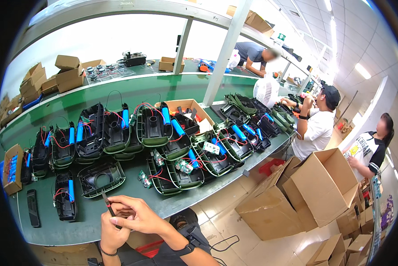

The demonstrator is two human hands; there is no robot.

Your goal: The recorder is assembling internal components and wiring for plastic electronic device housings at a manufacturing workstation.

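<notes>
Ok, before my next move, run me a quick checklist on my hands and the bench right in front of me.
1. Slim tool secure: ok, held where the left hand and right hand meet.
2. Tool tip off the nearest green shell: cannot tell, they overlap in this view.
3. Blue cell in that shell: not ok, none shows.
4. Blue cell in the small black housing to its left: ok, inside.
5. Loose circuit board inside a shell: not ok, it lies on the bench.
</notes>
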